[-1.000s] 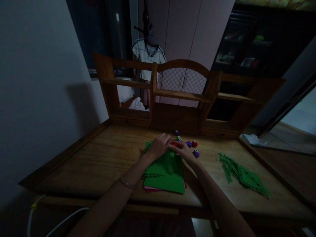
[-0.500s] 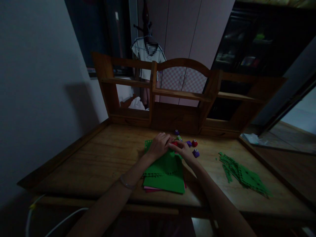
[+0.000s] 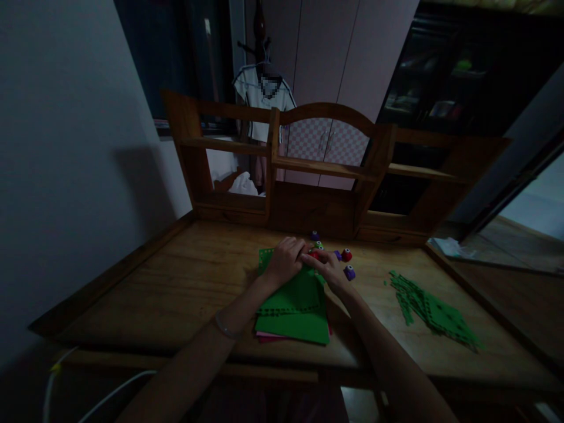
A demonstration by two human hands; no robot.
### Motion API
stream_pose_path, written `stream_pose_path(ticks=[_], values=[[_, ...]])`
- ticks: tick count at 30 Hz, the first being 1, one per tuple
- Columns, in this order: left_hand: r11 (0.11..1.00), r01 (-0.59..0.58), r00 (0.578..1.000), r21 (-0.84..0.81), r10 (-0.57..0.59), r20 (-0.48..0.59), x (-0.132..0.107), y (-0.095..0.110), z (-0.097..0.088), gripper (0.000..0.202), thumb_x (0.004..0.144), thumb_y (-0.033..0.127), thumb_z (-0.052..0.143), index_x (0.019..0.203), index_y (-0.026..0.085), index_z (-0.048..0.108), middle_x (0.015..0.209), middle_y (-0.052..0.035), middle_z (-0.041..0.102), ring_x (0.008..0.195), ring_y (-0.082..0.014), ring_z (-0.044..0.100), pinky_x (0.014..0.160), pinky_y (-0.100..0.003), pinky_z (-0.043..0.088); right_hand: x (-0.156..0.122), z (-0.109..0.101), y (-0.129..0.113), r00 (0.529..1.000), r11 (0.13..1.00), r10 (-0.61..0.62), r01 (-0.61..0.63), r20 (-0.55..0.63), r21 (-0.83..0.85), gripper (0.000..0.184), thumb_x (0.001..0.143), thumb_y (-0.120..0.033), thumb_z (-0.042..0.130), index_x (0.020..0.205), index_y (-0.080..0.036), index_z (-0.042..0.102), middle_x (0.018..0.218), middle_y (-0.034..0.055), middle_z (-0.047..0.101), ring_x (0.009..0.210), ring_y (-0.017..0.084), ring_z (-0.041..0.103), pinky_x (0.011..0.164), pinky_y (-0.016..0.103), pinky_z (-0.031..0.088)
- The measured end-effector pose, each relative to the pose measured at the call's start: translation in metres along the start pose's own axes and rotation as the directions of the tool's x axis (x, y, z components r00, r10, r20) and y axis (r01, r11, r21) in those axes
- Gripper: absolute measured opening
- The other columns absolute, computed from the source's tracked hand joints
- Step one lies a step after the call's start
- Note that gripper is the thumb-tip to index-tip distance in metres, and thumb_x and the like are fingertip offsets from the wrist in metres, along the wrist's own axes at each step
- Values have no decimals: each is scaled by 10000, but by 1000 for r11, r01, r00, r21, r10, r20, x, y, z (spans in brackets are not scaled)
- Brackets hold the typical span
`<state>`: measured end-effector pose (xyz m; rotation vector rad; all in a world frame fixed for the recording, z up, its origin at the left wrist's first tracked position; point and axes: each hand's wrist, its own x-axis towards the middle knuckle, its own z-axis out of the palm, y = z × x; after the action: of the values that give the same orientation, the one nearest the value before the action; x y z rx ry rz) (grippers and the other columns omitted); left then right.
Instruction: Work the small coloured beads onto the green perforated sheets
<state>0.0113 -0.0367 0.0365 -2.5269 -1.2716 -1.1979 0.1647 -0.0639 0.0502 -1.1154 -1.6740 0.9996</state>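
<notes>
A small red craft punch (image 3: 314,255) is at the edge of a green sheet (image 3: 294,291), mostly covered by fingers. My left hand (image 3: 285,259) lies over the sheet, its fingers bent and closed against the punch from the left. From the right, my right hand (image 3: 329,271) grips the same punch between thumb and fingers. Dark punched holes run along the sheet's near edge. Under it lies a stack of green sheets (image 3: 293,329), with pink and red ones at the bottom. The punch's underside is hidden.
Beyond my hands stand purple punches (image 3: 349,272), a red punch (image 3: 346,255) and a green punch (image 3: 319,245). Cut green scraps (image 3: 434,311) lie on the desk (image 3: 176,282) at the right. A wooden shelf unit (image 3: 326,170) rises along the back.
The punched near edge of the upper green sheet has shifted slightly and looks sharper now. Both hands stay almost in place around the red punch.
</notes>
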Motion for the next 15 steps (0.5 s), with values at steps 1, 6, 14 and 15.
stream_pose_path(ticks=[1,6,14,15], values=[[1000,3,1000,-3,-3,6,0,0,0,165,906,235,393,779,193,489,812,-49,545,822,-195,482,769,-325,378,0,0,1,1000,1000,-8,8,-3,-4,382,692,-557,612,744,-179,628,660,16,514,697,170,504,573,267,378],[1000,-8,1000,-7,8,22,-1,-4,4,144,905,245,401,805,192,491,833,-47,553,839,-195,486,786,-325,375,3,2,7,999,999,-25,24,-32,-28,402,698,-571,597,723,-171,622,643,13,510,665,160,485,567,268,363],[1000,-2,1000,11,2,25,-1,-6,2,254,939,342,339,792,189,478,819,-46,542,816,-187,490,753,-310,370,6,2,13,999,1000,25,-25,-33,0,420,680,-596,602,732,-180,612,624,-1,501,612,142,466,534,251,352],[1000,-1,1000,15,0,22,-1,-5,2,258,942,337,331,789,190,477,815,-45,542,811,-185,490,747,-309,369,6,1,14,999,1000,21,-21,-32,7,415,683,-592,602,731,-180,612,624,-2,498,605,139,461,531,249,351]])
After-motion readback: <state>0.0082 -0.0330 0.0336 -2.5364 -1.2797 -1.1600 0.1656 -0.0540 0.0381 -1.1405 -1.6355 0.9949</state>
